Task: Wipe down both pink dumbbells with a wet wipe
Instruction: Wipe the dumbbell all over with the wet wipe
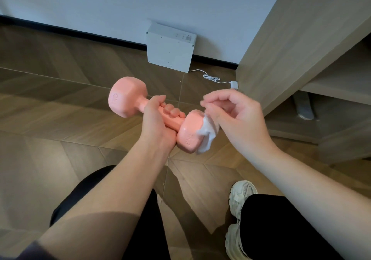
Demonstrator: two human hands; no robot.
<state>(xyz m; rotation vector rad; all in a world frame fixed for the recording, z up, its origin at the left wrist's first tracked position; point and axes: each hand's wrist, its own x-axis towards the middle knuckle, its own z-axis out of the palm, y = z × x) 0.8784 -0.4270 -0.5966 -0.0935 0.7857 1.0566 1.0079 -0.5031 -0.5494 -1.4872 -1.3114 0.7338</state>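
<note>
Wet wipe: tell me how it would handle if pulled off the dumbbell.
Probably floppy: the wet wipe drapes and folds over the end of the dumbbell. Likely very light, since the right hand seems to manage it with a pinch. It may cling, as it hugs the pink surface.

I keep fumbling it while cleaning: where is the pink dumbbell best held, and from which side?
Grip the narrow handle between the two heads, coming from the near left side, as the left hand does now. The wide heads should stop it sliding, and that leaves the near head free for the wet wipe pinched in the right hand.
</note>
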